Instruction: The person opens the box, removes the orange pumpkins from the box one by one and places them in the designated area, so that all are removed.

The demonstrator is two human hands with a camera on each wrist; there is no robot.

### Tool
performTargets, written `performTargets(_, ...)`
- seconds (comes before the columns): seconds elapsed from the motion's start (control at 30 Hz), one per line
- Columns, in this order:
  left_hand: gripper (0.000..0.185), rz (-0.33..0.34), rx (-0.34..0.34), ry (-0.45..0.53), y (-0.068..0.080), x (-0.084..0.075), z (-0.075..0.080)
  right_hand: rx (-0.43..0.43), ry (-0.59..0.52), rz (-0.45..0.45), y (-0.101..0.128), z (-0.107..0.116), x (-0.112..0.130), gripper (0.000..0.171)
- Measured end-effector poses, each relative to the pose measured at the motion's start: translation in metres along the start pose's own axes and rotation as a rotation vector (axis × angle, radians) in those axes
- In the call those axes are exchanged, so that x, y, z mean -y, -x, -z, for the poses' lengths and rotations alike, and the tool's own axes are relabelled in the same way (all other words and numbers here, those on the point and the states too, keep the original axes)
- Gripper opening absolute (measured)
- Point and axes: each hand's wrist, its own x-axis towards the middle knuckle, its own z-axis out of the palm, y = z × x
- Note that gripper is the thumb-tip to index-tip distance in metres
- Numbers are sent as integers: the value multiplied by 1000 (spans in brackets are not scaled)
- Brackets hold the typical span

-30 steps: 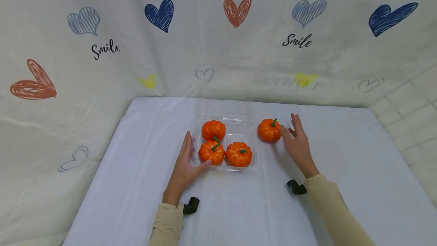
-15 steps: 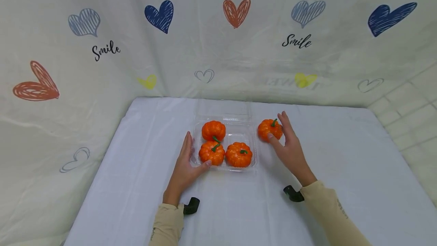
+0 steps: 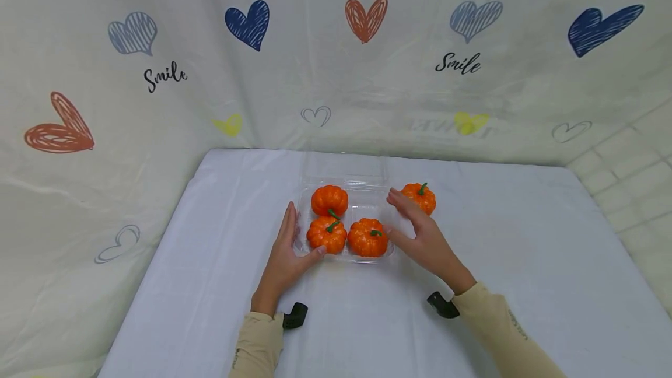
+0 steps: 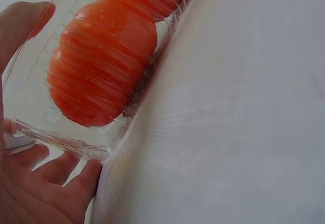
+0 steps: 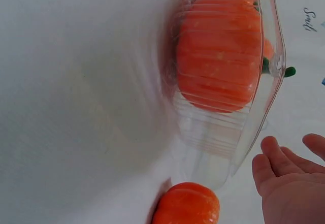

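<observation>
A clear plastic clamshell container (image 3: 362, 259) holds three small orange pumpkins with green stems: one at the back left (image 3: 329, 198), one at the front left (image 3: 322, 238) and one at the front right (image 3: 367, 239). My left hand (image 3: 286, 261) holds its front left corner, thumb at the front rim and fingers along the left side. Fingers relaxed and spread, my right hand (image 3: 425, 244) is at the container's right edge and holds nothing. Another pumpkin (image 3: 426, 198) sits on the table just right of the container, partly hidden behind the right hand.
The container's transparent lid (image 3: 343, 167) lies folded back towards the wall. A white cloth (image 3: 525, 249) covers the table. Behind it hangs a pale curtain (image 3: 399, 92) printed with hearts and "Smile". Each wrist carries a small black camera mount (image 3: 295, 315).
My right hand has moved left, from beside the loose pumpkin, past it, to the container's right edge. The pumpkin stays on the table. My left hand keeps its place.
</observation>
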Motion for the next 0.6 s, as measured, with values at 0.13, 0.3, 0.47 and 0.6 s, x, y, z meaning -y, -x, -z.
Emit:
performTargets(0.13,120,3,0,-6,0,1,0,44,46,44,-2,-6,3,65)
performTargets(0.3,119,-1,5,4,0,1,0,128,102,51,-4,-11,4,58)
performTargets(0.47,119,3,6,3,-1,0,0,188,153,48,-5,-15,7,50)
performTargets(0.6,120,11,4,-3,-1,1,0,236,224,28,-8,-20,9,50)
